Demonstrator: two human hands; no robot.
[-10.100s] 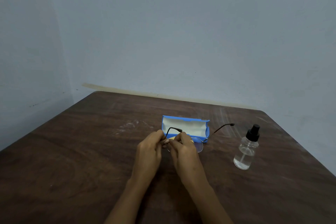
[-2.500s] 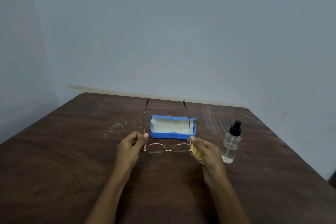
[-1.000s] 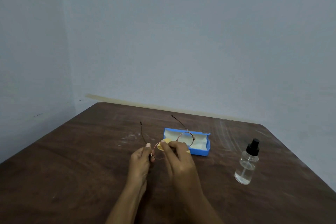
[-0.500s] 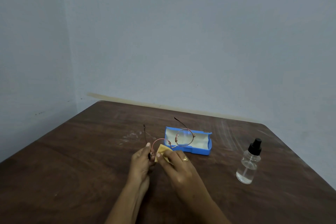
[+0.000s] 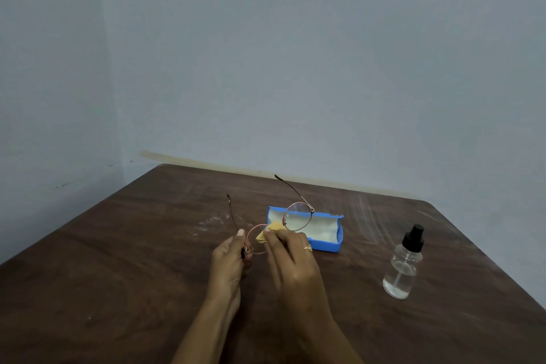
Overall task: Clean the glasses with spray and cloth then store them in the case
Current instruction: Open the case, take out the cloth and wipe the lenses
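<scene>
Glasses, thin rose-metal round frames [image 5: 277,223], are being held just in front of the open blue case [image 5: 322,232], temples unfolded. Left hand [image 5: 229,260] is pinching the frame corner, steadying it; right hand [image 5: 291,260] is pressing the yellow cloth [image 5: 270,230] onto the near lens with closed fingertips, likely wiping.

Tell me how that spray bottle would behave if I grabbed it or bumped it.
The spray bottle looks tall and narrow with little liquid left, so it is probably light and tips easily. Its smooth clear wall may be slippery. Once on its side, the round body would likely roll.

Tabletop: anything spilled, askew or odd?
No spill visible. The spray bottle stands upright, capped; the open blue case lies flat. Only oddity: whitish smears on the table left of the case, plus pale streaks right of it.
</scene>
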